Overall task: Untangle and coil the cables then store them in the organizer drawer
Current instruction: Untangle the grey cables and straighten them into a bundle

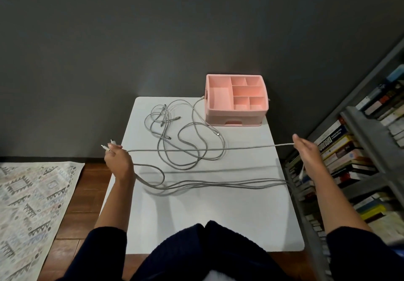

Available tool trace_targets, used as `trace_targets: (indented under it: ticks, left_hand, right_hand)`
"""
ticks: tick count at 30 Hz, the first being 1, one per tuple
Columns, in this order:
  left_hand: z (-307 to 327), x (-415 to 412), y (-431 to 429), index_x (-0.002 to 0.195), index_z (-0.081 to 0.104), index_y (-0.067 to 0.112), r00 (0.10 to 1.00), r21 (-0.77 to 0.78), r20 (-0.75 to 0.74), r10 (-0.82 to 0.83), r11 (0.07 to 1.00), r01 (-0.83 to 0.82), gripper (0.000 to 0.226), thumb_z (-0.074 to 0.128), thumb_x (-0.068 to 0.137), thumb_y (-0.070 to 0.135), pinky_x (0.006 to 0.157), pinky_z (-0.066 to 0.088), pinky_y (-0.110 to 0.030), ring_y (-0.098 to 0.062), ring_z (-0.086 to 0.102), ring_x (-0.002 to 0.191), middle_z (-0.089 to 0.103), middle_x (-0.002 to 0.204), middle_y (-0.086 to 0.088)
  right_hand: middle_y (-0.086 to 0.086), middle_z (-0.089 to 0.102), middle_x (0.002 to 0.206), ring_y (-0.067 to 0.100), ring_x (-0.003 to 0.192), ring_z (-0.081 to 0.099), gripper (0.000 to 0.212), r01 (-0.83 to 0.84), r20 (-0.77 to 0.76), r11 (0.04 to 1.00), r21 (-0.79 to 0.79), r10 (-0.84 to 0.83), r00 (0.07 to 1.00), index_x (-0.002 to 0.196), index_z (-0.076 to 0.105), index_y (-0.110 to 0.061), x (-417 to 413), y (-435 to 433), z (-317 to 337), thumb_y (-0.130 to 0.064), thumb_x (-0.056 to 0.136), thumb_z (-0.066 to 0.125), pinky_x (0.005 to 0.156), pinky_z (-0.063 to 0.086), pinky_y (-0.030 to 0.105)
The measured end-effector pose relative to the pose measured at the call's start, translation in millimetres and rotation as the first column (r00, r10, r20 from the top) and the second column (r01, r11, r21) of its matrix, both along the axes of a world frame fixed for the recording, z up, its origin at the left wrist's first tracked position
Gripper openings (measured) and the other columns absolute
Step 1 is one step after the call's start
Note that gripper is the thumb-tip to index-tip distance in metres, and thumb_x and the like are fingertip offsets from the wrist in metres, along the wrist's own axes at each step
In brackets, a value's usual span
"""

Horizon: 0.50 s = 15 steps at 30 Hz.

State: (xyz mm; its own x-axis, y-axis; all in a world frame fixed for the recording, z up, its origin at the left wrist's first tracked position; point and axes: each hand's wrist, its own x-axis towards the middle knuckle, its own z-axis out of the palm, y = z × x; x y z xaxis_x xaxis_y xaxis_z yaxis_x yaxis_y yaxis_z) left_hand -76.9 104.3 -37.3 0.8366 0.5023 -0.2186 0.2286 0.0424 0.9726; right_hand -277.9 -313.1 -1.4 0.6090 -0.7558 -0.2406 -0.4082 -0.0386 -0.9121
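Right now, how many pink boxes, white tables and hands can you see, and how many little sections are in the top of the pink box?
Pink organizer: 1
White table: 1
Hands: 2, left hand and right hand, both holding grey cable
Sections in the organizer's top: 6
Total: 4 things, not counting the sections or the cables, which are too tangled to count.

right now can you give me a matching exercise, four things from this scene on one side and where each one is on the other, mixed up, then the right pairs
Things:
1. pink organizer
2. tangled cables
3. patterned rug
4. books

Places:
A. on the floor to the left of the table
B. on shelves to the right of the table
C. far right corner of the white table
D. loose on the tabletop, middle to far left

Pairs: 1-C, 2-D, 3-A, 4-B
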Motion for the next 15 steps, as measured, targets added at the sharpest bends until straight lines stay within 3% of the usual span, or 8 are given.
trace_targets:
  ticks: [5,8,10,12,15]
  left_hand:
    - [1.7,-10.1,-8.2,0.086,0.051,0.007,1.000,0.039,0.016,0.013,0.999,-0.013,0.039,0.031,0.099,0.038,0.081,0.048,-0.052,-0.028,0.052,0.078,0.054,0.082,-0.014]
    - [12.4,-17.9,-14.8,0.088,0.051,0.006,0.999,0.075,0.043,-0.003,0.997,0.000,0.038,0.030,0.101,0.035,0.077,0.048,-0.048,-0.027,0.053,0.078,0.055,0.083,-0.016]
    - [18.4,-25.2,-22.4,0.090,0.052,0.007,0.996,0.100,0.074,-0.043,0.994,0.036,0.038,0.030,0.102,0.035,0.076,0.047,-0.046,-0.027,0.052,0.080,0.057,0.085,-0.026]
    - [23.1,-33.5,-31.1,0.090,0.053,0.008,0.988,0.139,0.101,-0.115,0.985,0.101,0.040,0.030,0.101,0.039,0.081,0.048,-0.051,-0.025,0.051,0.080,0.057,0.093,-0.035]
    - [29.6,-43.5,-43.4,0.086,0.049,0.011,0.964,0.236,0.115,-0.238,0.950,0.207,0.037,0.030,0.102,0.038,0.075,0.045,-0.043,-0.025,0.050,0.078,0.053,0.080,-0.017]
  right_hand:
    - [0.010,0.055,0.131,0.027,0.127,0.047,0.045,0.059,-0.062,0.998,0.017,-0.058,0.996,0.130,0.055,-0.007,-12.9,-9.5,-15.2,-0.038,0.098,0.047,0.100,0.034,0.034]
    - [0.005,0.055,0.124,0.026,0.124,0.047,0.041,0.087,-0.077,0.995,0.038,-0.084,0.994,0.127,0.057,-0.007,-18.7,-14.2,-24.4,-0.034,0.098,0.048,0.098,0.033,0.035]
    - [0.007,0.054,0.130,0.025,0.124,0.046,0.043,0.109,-0.078,0.992,0.056,-0.104,0.992,0.129,0.055,-0.007,-21.7,-16.4,-30.8,-0.035,0.098,0.047,0.100,0.033,0.036]
    - [0.007,0.052,0.123,0.023,0.116,0.046,0.042,0.114,-0.101,0.991,0.065,-0.107,0.989,0.128,0.054,-0.008,-23.5,-16.4,-35.9,-0.036,0.100,0.043,0.094,0.033,0.034]
    - [0.013,0.051,0.114,0.020,0.097,0.045,0.030,0.121,-0.130,0.991,0.065,-0.112,0.985,0.103,0.057,-0.013,-26.6,-19.7,-51.9,-0.037,0.101,0.039,0.078,0.033,0.031]
